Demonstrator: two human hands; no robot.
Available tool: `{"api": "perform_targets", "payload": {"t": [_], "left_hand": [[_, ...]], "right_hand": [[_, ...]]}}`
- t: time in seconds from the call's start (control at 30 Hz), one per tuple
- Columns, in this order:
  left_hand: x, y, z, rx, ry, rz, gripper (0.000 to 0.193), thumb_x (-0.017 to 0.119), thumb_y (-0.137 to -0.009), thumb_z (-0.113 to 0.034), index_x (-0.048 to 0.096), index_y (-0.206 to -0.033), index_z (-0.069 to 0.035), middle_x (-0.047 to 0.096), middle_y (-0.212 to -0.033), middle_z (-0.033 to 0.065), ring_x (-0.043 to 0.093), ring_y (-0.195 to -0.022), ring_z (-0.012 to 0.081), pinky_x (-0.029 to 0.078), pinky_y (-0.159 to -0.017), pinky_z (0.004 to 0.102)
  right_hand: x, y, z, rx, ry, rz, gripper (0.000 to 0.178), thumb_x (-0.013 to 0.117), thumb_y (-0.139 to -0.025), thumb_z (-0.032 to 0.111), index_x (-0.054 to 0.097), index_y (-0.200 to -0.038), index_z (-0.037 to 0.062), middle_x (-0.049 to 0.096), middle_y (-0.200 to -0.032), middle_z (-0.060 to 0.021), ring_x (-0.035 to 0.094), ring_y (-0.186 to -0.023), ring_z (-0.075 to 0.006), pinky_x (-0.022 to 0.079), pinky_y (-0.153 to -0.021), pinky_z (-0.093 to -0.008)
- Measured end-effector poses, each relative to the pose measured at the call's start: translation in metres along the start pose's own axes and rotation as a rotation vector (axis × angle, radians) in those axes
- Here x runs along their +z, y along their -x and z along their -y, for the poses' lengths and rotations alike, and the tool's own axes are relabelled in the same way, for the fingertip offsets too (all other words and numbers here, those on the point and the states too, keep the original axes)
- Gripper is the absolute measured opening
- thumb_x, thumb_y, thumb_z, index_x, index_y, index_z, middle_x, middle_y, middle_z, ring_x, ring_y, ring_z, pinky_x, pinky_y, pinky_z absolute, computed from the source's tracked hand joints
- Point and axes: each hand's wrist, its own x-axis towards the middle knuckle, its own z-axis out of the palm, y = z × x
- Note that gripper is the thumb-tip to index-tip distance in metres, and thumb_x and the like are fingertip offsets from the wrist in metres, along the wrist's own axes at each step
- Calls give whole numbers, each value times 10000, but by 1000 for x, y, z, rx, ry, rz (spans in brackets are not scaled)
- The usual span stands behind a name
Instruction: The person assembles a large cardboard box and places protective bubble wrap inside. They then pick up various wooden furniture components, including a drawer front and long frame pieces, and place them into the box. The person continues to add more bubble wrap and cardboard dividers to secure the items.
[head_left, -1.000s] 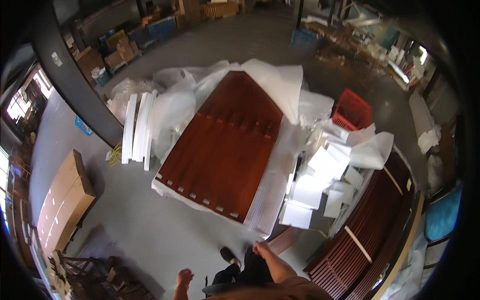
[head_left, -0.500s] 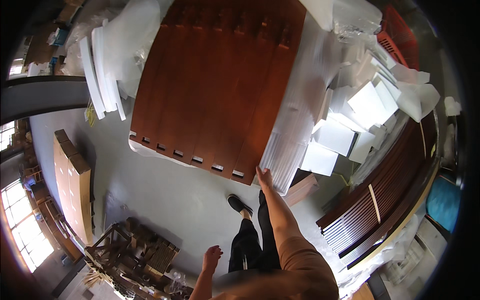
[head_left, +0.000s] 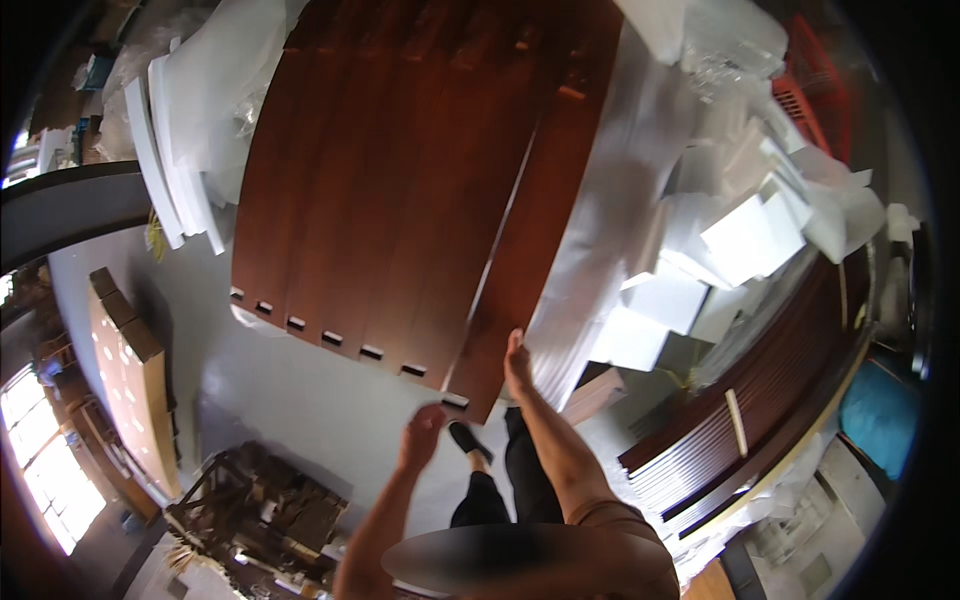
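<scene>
Wooden boards (head_left: 370,200): side by side at the scene's centre, glossy red-brown, softly blurred, with faint lengthwise seams.
Rightmost board (head_left: 525,270): same red-brown, set off from its neighbour by a thin pale line; near end juts slightly nearer.
Right hand (head_left: 517,368): at that board's right edge, near end; fingers partly hidden, so I cannot tell how firmly it grips.
Left hand (head_left: 424,432): half-curled beside the near end; contact unclear.
Slots (head_left: 455,402): small, dark, pale-edged, along the near ends.
</scene>
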Motion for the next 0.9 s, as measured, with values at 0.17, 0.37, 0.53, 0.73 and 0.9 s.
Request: {"api": "perform_targets", "payload": {"t": [0.17,0.37,0.53,0.73,0.9], "left_hand": [[-12,-74,-147,-161,78,97,648,682,-709,-489,571,-1089,24,643,-970,180,619,-915,268,477,-760,364],[-66,-15,-269,66,-19,-12,626,668,-689,-548,640,-819,64,633,-783,239,638,-802,320,477,-678,392],[-102,23,-288,41,-269,18,772,594,-660,-692,607,-638,79,606,-708,269,623,-779,381,496,-662,426],[-118,122,-270,75,-388,-121,842,573,-643,-722,603,-878,87,620,-781,260,624,-786,384,504,-680,431],[-174,239,-259,-194,-409,-16,697,606,-679,-627,591,-900,34,618,-822,250,599,-837,384,469,-747,440]], "right_hand": [[-51,92,82,106,141,175,782,300,-873,637,515,-1076,-86,603,-932,-153,563,-880,-195,455,-720,-292],[-121,103,192,212,-106,592,805,256,-819,714,607,-850,-9,622,-723,-117,612,-616,-211,526,-604,-331],[-160,-27,337,-130,-622,234,800,348,-750,766,503,-1061,46,622,-796,-90,596,-647,-177,486,-558,-315],[-137,-56,388,-269,-422,192,945,481,-751,698,332,-1310,-49,453,-1264,-187,469,-1132,-272,387,-957,-372],[-93,55,316,-219,-637,320,794,462,-844,582,333,-1320,-40,375,-1351,-163,395,-1214,-277,336,-1014,-375]]}}
